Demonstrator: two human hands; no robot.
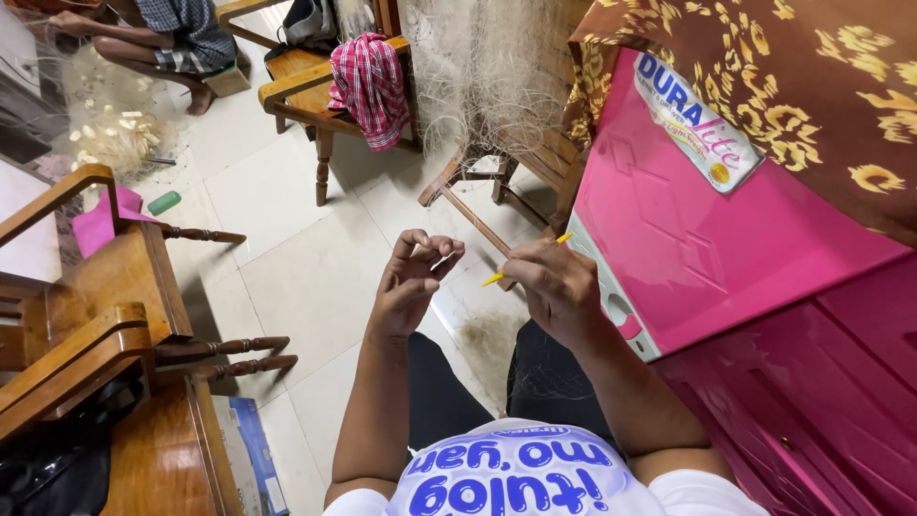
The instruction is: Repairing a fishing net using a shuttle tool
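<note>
Fingers, right hand point(559, 287): curled shut around a slim yellow netting needle point(530, 258), whose two ends stick out on either side of the fist, pointing up toward the pink cabinet point(688, 248).
Fingers, left hand point(413, 277): bent inward, tips pinched on a short pale strand of line point(442, 260); what else they grip is too fine to tell.
Where the work sits: both hands are raised above the lap, near each other but not touching, over the dark trousers point(449, 382); a fine net point(549, 377) lies draped across the right thigh.
Doing it well: in my judgement, the strand wants steady tension from the left pinch while the needle stays low in the right fist, so the thin line neither slackens nor snags on the mesh below.
Materials: the needle looks like smooth, rigid plastic; the line is hair-thin and translucent; the net is a soft, dark, open mesh.
Hanging net point(487, 76): a pale, tangled, wispy curtain falling over a wooden chair frame point(478, 210).
Surroundings: glossy white floor tiles point(306, 277), varnished wooden armchairs point(105, 315), a red checked cloth point(368, 86), a brown floral fabric point(764, 76) on the cabinet top.
Another person point(162, 38): seated on the floor far off, by a heap of pale floats and net point(115, 134).
</note>
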